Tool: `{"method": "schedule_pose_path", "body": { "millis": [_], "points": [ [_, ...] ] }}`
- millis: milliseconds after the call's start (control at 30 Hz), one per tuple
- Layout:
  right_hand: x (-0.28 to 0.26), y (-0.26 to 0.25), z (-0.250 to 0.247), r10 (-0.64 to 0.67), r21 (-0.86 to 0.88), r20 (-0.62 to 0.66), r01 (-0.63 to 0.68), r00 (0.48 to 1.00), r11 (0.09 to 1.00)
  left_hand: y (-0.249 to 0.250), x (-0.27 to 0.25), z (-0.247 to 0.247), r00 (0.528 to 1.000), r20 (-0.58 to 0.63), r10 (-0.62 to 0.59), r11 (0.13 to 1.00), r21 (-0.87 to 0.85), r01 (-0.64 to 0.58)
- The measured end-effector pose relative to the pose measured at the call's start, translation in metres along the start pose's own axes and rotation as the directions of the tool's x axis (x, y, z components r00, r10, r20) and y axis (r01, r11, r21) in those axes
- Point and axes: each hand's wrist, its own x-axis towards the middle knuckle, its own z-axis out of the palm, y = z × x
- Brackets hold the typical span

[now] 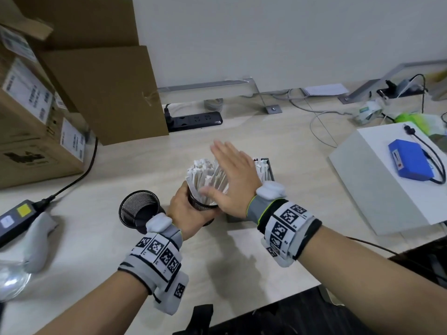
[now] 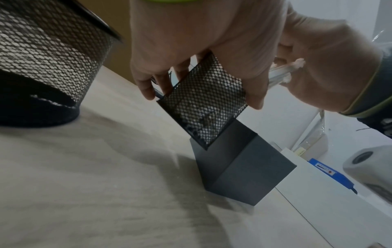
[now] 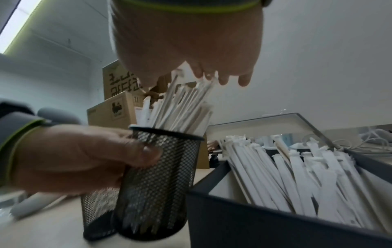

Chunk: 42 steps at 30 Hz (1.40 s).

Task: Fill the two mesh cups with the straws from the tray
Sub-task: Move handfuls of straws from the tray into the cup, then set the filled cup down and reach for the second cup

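Straws point(image 1: 205, 174) under flat right hand point(image 1: 233, 176), left hand point(image 1: 187, 210) gripping mesh cup point(image 3: 157, 181)

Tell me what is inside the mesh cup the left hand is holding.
The mesh cup gripped by the left hand holds a bundle of white wrapped straws. The right hand covers some tops.

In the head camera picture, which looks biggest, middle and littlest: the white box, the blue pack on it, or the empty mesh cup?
1. White box, biggest.
2. Blue pack and empty mesh cup look nearly alike; too close to rank.
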Motion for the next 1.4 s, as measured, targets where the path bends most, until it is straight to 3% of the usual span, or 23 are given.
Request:
{"method": "schedule_pose_path", "body": {
  "millis": [33, 100, 200, 267, 333, 433, 533, 733, 967, 1033, 1133, 1200, 1267, 1333, 1400],
  "points": [
    [-0.001, 0.0, 0.003, -0.027, -0.008, 0.083, 0.028, 0.996, 1.0, -0.002, 0.003, 0.002, 1.0, 0.014, 0.005, 1.0, -0.004, -0.005],
    [-0.003, 0.003, 0.008, -0.046, 0.013, 0.126, 0.045, 0.991, 0.999, -0.003, 0.004, 0.005, 1.0, 0.012, -0.017, 0.999, -0.033, 0.017],
    [-0.004, 0.016, 0.005, 0.034, 0.078, -0.01, -0.033, 0.999, 0.996, 0.0, 0.005, 0.006, 0.996, -0.061, -0.072, 0.995, -0.068, 0.068],
    [-0.006, 0.028, 0.003, 0.083, 0.106, -0.106, -0.072, 0.991, 0.992, 0.003, 0.01, 0.004, 0.973, -0.175, -0.147, 0.988, 0.026, 0.154],
    [-0.013, 0.04, 0.003, 0.108, 0.079, -0.124, -0.098, 0.986, 0.992, 0.002, 0.019, 0.005, 0.942, -0.279, -0.187, 0.976, 0.06, 0.211],
    [-0.031, 0.057, 0.005, 0.122, 0.025, -0.07, -0.12, 0.99, 0.992, 0.005, 0.032, 0.009, 0.903, -0.343, -0.258, 0.964, -0.025, 0.266],
    [-0.049, 0.066, 0.013, 0.164, 0.006, 0.001, -0.164, 0.986, 0.986, -0.001, 0.044, 0.008, 0.894, -0.353, -0.278, 0.96, -0.071, 0.271],
    [-0.063, 0.06, 0.032, 0.065, -0.004, 0.1, -0.065, 0.993, 0.998, -0.006, 0.039, 0.002, 0.916, -0.301, -0.264, 0.963, -0.125, 0.237],
    [-0.039, 0.053, 0.035, 0.169, -0.038, 0.181, -0.165, 0.969, 0.986, -0.001, 0.009, -0.041, 0.97, -0.225, -0.093, 0.994, 0.037, 0.103],
    [-0.037, 0.053, 0.035, 0.205, -0.052, 0.183, -0.199, 0.961, 0.979, 0.001, 0.003, -0.059, 0.97, -0.241, 0.023, 0.985, 0.172, 0.02],
    [-0.037, 0.053, 0.035, 0.244, -0.066, 0.19, -0.236, 0.951, 0.97, -0.006, 0.0, -0.086, 0.962, -0.231, 0.147, 0.879, 0.476, -0.02],
    [-0.04, 0.054, 0.033, 0.266, -0.062, 0.195, -0.258, 0.944, 0.964, -0.016, 0.001, -0.097, 0.98, -0.183, 0.08, 0.764, 0.642, 0.058],
    [-0.046, 0.054, 0.031, 0.288, -0.047, 0.205, -0.284, 0.936, 0.958, -0.025, -0.001, -0.097, 0.99, -0.129, -0.062, 0.694, 0.707, 0.135],
    [-0.053, 0.054, 0.03, 0.3, -0.052, 0.22, -0.296, 0.928, 0.954, -0.029, -0.004, -0.091, 0.987, -0.103, -0.121, 0.685, 0.711, 0.158],
    [-0.06, 0.051, 0.029, 0.295, -0.062, 0.246, -0.289, 0.923, 0.955, -0.027, -0.008, -0.081, 0.993, -0.099, -0.056, 0.705, 0.701, 0.11]
  ]
}}
